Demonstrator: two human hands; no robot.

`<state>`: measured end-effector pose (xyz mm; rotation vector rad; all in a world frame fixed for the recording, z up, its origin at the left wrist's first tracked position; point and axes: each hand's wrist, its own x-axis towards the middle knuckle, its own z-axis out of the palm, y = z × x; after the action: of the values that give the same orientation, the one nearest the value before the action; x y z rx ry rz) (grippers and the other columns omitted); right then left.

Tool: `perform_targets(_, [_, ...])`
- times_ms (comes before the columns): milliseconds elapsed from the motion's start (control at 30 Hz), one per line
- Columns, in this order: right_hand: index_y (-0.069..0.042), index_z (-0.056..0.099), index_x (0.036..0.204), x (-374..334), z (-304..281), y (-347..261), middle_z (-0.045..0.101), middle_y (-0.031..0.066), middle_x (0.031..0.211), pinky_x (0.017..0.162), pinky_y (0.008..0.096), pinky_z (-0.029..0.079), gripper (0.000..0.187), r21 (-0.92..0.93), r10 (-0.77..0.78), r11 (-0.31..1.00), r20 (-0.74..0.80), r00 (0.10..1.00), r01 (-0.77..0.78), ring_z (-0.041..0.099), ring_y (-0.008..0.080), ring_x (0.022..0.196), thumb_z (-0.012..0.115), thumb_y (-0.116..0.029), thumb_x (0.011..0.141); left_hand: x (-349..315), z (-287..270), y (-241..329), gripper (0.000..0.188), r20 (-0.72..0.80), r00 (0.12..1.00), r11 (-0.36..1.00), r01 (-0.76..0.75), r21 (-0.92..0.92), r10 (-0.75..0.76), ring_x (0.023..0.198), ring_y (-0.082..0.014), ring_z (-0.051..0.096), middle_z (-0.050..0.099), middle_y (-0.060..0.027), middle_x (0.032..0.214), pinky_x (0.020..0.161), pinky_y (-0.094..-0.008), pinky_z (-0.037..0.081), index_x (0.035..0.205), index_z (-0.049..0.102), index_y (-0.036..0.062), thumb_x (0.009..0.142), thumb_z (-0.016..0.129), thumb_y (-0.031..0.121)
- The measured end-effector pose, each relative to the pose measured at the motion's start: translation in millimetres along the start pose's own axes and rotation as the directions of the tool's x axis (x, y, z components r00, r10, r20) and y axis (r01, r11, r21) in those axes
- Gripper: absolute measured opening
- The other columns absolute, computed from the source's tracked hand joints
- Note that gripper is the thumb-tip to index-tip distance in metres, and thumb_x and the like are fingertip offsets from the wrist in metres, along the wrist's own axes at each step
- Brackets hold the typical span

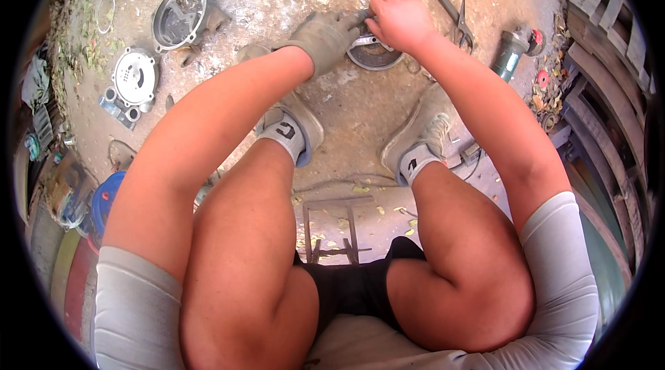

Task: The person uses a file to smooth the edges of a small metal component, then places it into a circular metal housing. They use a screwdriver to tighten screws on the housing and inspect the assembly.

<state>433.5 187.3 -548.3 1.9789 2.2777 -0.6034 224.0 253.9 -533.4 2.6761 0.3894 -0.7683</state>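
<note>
Round grey metal part with pale rim on stained brown ground, just below olive-grey-gloved left hand and bare right hand; fingers curled close together, opening and hold impossible to tell. Farther left, lugged dark-grey metal housing and silvery round metal plate lying separate; seemingly mid-work, unjoined.

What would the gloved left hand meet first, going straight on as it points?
The gloved left hand would probably meet the bare right hand first, though whether they already touch is unclear.
</note>
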Motion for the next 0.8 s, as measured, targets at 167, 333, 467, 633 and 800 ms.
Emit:
perform_targets(167, [-0.008,0.071,0.104,4,-2,-1,0.076,0.0107,0.107,0.089,0.0470,0.061,0.021,-0.027,0.018,0.999,0.055,0.998,-0.016,0.076,0.0328,0.104,0.069,-0.027,0.098,1,0,0,0.052,-0.046,0.999,1.000,-0.011,0.018,0.012,0.141,-0.0290,0.059,0.047,-0.0086,0.168,0.113,-0.0453,0.052,0.147,0.062,0.0095,0.099,0.075,0.024])
perform_targets(333, [-0.010,0.069,0.100,0,2,1,0.072,0.0088,0.098,0.081,0.0484,0.060,0.020,0.008,-0.025,1.000,-0.102,0.994,0.026,0.075,0.0345,0.095,0.073,-0.029,0.097,0,-12,2,0.050,0.053,0.999,0.999,0.009,-0.034,-0.007,0.142,-0.0294,0.058,0.049,-0.0088,0.164,0.115,-0.0452,0.051,0.146,0.063,0.0098,0.099,0.074,0.020])
perform_targets(467, [-0.011,0.069,0.100,-1,9,5,0.072,0.0086,0.097,0.080,0.0484,0.060,0.020,0.057,-0.011,0.998,-0.077,0.997,0.016,0.074,0.0347,0.093,0.074,-0.029,0.096,0,0,-1,0.051,-0.056,0.998,1.000,-0.020,-0.020,0.019,0.143,-0.0297,0.056,0.048,-0.0090,0.165,0.117,-0.0459,0.050,0.148,0.063,0.0096,0.099,0.073,0.019])
perform_targets(633, [-0.008,0.070,0.103,0,4,2,0.075,0.0103,0.104,0.085,0.0476,0.062,0.017,0.072,-0.013,0.997,-0.046,0.999,0.017,0.076,0.0337,0.099,0.068,-0.024,0.096,2,-8,2,0.055,0.050,0.999,1.000,0.001,-0.023,0.000,0.145,-0.0307,0.055,0.046,-0.0094,0.167,0.119,-0.0460,0.048,0.152,0.060,0.0087,0.103,0.073,0.031])
perform_targets(800, [-0.009,0.071,0.101,3,-1,1,0.075,0.0100,0.103,0.085,0.0478,0.062,0.018,0.035,0.014,0.999,0.011,1.000,-0.014,0.076,0.0334,0.099,0.069,-0.027,0.098,2,-6,1,0.057,0.054,0.999,1.000,-0.006,-0.028,0.007,0.145,-0.0310,0.055,0.047,-0.0099,0.166,0.119,-0.0470,0.048,0.153,0.059,0.0088,0.105,0.071,0.038])
